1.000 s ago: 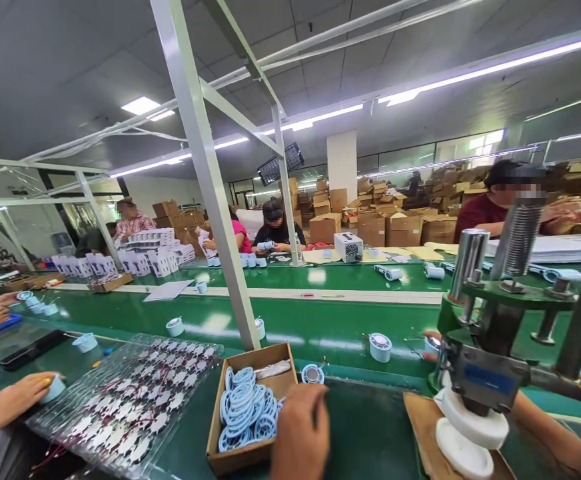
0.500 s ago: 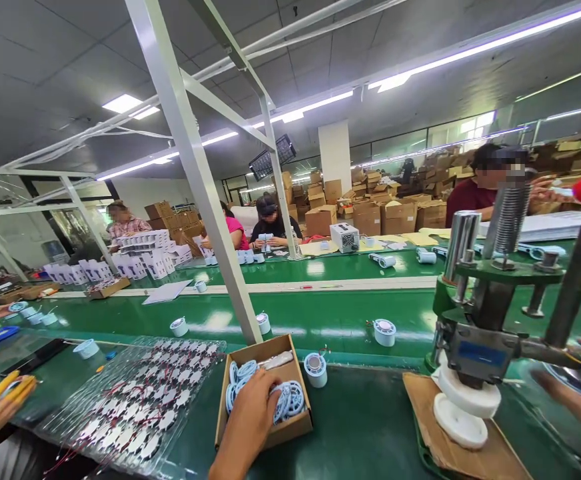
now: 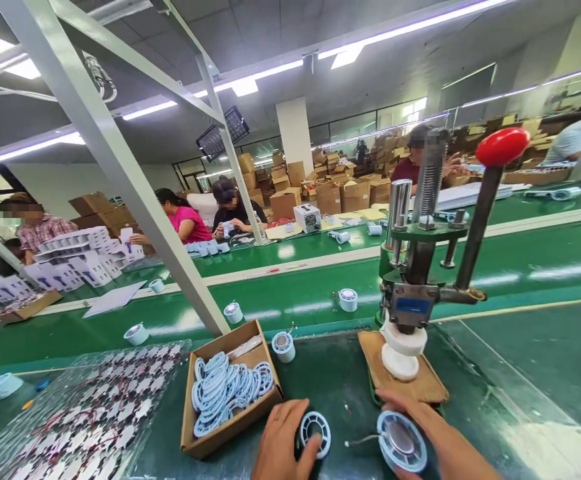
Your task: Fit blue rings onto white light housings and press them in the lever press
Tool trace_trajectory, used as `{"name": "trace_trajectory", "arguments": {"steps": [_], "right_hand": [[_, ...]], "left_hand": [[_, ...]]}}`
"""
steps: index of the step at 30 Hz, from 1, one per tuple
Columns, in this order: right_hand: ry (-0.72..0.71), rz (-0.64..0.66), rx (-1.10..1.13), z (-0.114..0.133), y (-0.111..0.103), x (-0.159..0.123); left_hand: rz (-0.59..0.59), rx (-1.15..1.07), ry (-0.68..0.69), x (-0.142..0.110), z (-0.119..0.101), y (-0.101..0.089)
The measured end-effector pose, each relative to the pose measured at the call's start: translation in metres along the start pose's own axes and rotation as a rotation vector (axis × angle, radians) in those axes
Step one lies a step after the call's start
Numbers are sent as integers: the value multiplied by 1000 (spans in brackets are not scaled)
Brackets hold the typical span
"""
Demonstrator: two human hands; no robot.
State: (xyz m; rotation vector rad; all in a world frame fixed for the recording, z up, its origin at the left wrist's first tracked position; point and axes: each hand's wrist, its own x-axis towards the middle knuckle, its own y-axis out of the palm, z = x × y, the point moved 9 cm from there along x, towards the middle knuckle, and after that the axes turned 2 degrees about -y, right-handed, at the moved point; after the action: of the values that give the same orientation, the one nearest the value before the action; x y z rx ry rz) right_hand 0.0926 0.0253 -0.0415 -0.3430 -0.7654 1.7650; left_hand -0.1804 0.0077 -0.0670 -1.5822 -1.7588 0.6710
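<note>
At a green workbench point(image 3: 330, 393), a worker's left hand point(image 3: 281, 443) pinches a slotted blue ring point(image 3: 326, 435) between thumb and fingers, near the corner of a cardboard box point(image 3: 233, 429) piled with matching rings point(image 3: 225, 387). Just across from it, the right hand point(image 3: 440, 433) curls its fingers and thumb around the rim of a round blue cup point(image 3: 401, 440), its face turned up and a thin wire point(image 3: 365, 441) trailing toward the ring; the two pieces are apart. Beyond the right hand stands a hand press point(image 3: 413, 303) with a red knob point(image 3: 503, 147), its white pads over a flat piece of cardboard point(image 3: 430, 387). Another cup point(image 3: 284, 347) sits upright beside the box, while co-workers in pink point(image 3: 190, 225) and black point(image 3: 243, 215) sit across the green conveyor point(image 3: 300, 323).
</note>
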Motion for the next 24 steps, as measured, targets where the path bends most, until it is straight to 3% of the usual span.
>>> {"name": "trace_trajectory", "arguments": {"steps": [4,7,11,15,18,21,24], "right_hand": [[-20,18,57,10,34,18],[-41,12,91,6,51,23],[-37,-31,138,1,58,25],[-7,-90,187,0,61,25],[20,-84,236,1,65,24],[24,-38,283,4,70,24],[10,-8,342,4,74,25]], "left_hand": [[122,80,0,-6,1,8],[107,148,54,-8,-4,8],[-30,217,-47,-10,11,2],[-140,173,51,-13,12,-1],[-280,109,54,-12,11,-17],[-368,17,61,-6,-6,-29],[-223,-99,192,8,-49,-18]]}}
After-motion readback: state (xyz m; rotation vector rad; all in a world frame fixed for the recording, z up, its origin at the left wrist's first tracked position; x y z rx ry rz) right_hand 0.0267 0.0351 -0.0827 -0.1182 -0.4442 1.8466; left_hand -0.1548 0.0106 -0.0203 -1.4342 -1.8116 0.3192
